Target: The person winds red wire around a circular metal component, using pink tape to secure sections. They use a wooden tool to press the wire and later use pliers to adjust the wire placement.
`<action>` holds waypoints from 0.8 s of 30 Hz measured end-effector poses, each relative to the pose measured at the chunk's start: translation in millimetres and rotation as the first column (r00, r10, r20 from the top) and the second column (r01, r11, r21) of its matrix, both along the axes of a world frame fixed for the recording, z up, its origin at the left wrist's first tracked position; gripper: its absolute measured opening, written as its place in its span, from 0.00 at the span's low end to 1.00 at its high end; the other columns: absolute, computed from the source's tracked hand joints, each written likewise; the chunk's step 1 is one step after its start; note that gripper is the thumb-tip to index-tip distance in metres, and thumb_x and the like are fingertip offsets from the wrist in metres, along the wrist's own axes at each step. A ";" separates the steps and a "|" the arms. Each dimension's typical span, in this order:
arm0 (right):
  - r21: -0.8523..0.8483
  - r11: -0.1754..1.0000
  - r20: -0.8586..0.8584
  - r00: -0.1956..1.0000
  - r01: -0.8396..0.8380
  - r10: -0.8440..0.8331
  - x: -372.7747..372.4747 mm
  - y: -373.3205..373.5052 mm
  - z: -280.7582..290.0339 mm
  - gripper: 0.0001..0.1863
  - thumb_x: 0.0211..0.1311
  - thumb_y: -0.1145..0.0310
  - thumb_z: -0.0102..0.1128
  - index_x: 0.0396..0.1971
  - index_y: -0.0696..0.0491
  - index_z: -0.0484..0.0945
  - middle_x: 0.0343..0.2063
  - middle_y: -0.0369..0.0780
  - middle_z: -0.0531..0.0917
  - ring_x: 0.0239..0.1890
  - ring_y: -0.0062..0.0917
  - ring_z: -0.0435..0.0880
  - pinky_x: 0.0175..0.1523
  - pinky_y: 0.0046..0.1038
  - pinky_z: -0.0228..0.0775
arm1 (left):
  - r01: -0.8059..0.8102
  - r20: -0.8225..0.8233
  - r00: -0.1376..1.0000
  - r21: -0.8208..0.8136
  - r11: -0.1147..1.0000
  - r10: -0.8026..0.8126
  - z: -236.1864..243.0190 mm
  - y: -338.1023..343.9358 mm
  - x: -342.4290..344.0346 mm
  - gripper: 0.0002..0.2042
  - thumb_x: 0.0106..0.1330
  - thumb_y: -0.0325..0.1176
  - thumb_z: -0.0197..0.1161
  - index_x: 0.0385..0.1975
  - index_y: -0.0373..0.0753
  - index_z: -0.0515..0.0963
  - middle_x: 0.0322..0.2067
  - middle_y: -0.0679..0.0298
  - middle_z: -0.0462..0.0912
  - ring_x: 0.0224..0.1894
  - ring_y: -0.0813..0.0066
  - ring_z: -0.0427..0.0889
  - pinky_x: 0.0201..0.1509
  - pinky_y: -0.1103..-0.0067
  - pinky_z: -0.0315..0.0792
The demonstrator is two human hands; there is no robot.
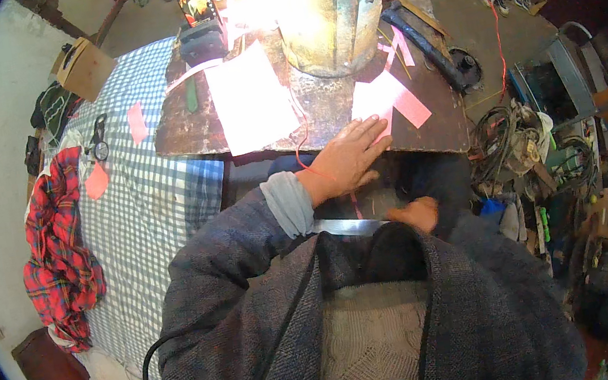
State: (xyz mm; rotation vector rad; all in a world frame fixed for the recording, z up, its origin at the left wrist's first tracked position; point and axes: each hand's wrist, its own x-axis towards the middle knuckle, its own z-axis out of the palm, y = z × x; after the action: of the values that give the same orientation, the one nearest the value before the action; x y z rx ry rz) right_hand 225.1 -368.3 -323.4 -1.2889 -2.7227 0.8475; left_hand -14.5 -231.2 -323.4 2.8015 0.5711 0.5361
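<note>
In the head view, my only feed, I see the left hand (342,160) at the centre of the frame, palm down, fingers extended and nearly together, fingertips on the lower edge of some pink paper (410,105) right of upper centre. It grips nothing. The right hand (416,215), just below and to the right, is curled round the right end of a shiny blade (348,226) that points left. I have a larger pink sheet (252,100) on the wooden tabletop (326,101), upper centre, beside a worn drum (333,38).
</note>
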 end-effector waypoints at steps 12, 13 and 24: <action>0.157 0.514 -0.316 0.536 0.843 -0.783 101.5 4.4 16.2 0.21 0.70 0.54 0.66 0.53 0.54 0.82 0.36 0.53 0.88 0.41 0.49 0.90 0.46 0.42 0.79 | -0.103 0.543 0.838 0.076 0.992 0.046 55.5 10.6 -8.6 0.15 0.63 0.23 0.65 0.50 0.38 0.84 0.48 0.56 0.88 0.50 0.55 0.88 0.54 0.67 0.82; 0.155 0.455 -0.338 0.480 0.877 -0.809 86.1 25.3 13.5 0.21 0.70 0.56 0.66 0.55 0.54 0.81 0.39 0.53 0.89 0.43 0.49 0.90 0.48 0.42 0.80 | -0.112 0.563 0.821 -0.006 0.994 0.096 62.9 3.0 -7.0 0.14 0.64 0.23 0.65 0.49 0.38 0.85 0.47 0.57 0.89 0.48 0.56 0.89 0.52 0.67 0.82; -0.286 0.867 -0.389 0.778 0.408 -0.494 -4.1 64.9 61.1 0.22 0.67 0.59 0.68 0.54 0.56 0.83 0.37 0.45 0.90 0.41 0.35 0.89 0.51 0.36 0.78 | -0.284 0.481 0.599 -0.620 0.731 0.641 51.9 -36.5 -16.8 0.11 0.73 0.34 0.68 0.45 0.32 0.84 0.34 0.61 0.86 0.38 0.75 0.83 0.42 0.76 0.77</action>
State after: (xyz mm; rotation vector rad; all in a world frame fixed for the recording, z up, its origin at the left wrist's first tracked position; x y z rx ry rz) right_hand 221.0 -303.5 -262.2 -1.4641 -1.8967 1.1773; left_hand -31.3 -267.7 -271.4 1.7401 1.1066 1.2445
